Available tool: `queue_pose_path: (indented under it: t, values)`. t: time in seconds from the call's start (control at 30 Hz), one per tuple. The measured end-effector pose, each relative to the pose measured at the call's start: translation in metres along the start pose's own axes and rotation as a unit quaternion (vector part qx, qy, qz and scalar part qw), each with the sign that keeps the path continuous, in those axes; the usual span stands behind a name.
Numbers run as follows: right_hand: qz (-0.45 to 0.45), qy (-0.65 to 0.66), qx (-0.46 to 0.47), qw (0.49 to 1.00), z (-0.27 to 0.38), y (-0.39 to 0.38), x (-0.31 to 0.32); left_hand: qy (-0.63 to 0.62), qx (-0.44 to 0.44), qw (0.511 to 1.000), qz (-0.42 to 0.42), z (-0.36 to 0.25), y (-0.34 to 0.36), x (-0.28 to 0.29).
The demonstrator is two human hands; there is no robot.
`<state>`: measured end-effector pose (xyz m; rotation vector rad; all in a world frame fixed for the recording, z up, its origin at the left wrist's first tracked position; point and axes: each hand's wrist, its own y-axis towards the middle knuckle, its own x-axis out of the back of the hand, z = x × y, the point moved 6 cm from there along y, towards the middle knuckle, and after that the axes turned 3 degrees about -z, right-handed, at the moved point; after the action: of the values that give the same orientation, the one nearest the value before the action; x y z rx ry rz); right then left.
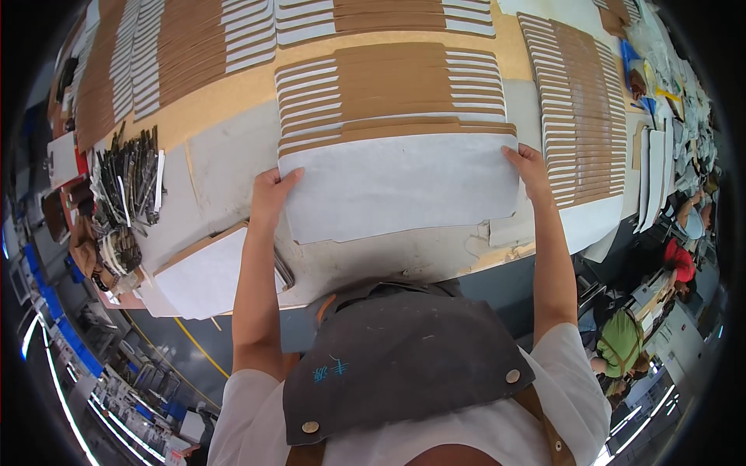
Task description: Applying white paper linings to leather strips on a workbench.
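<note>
Grip white-faced panel (400, 186) lightly by opposite side edges, as now pinched in fingers of left hand (272, 189) and right hand (530, 165), at near end of overlapping brown-and-white panels (392, 85) on bench (373, 262). Best to level both sides, squaring edges without creasing corners.

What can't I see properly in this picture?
All in the head view:
- Left hand and right hand: most fingertips, hidden beneath the white sheet.
- White sheet: underside, hidden by its top face.
- Brown-and-white stack, top middle: far end, cut off by the upper edge.
- Person in green: hands, too small.
</note>
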<state>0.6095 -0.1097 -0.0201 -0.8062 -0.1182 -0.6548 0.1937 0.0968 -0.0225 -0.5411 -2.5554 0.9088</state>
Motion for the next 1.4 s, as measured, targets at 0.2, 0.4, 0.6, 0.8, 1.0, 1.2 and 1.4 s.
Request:
queue_pose_path:
  t: [0.2, 0.4, 0.6, 0.8, 1.0, 1.2, 1.4]
  values:
    - [-0.030, -0.056, 0.024, 0.998, -0.020, 0.028, -0.001, 0.016, 0.006, 0.999, -0.034, 0.012, 0.019, 0.000]
    - [-0.047, -0.061, 0.023, 0.997, -0.008, 0.020, -0.003, 0.011, 0.023, 0.999, -0.035, 0.012, 0.009, 0.000]
    - [-0.064, -0.117, 0.052, 0.990, -0.025, 0.032, 0.006, 0.031, 0.025, 0.999, -0.036, 0.018, 0.013, 0.000]
    - [-0.065, -0.115, 0.045, 0.990, -0.019, 0.028, 0.003, 0.047, 0.001, 0.998, -0.052, 0.017, 0.013, 0.003]
    - [-0.083, -0.110, 0.066, 0.988, -0.011, 0.023, 0.005, 0.062, -0.015, 0.996, -0.057, 0.026, 0.017, 0.003]
    - [-0.077, -0.154, 0.059, 0.983, -0.010, 0.025, 0.003, 0.050, -0.005, 0.997, -0.063, 0.022, 0.017, 0.006]
    - [-0.087, -0.171, 0.066, 0.979, -0.013, 0.026, 0.002, 0.042, 0.005, 0.997, -0.066, 0.013, 0.012, 0.004]
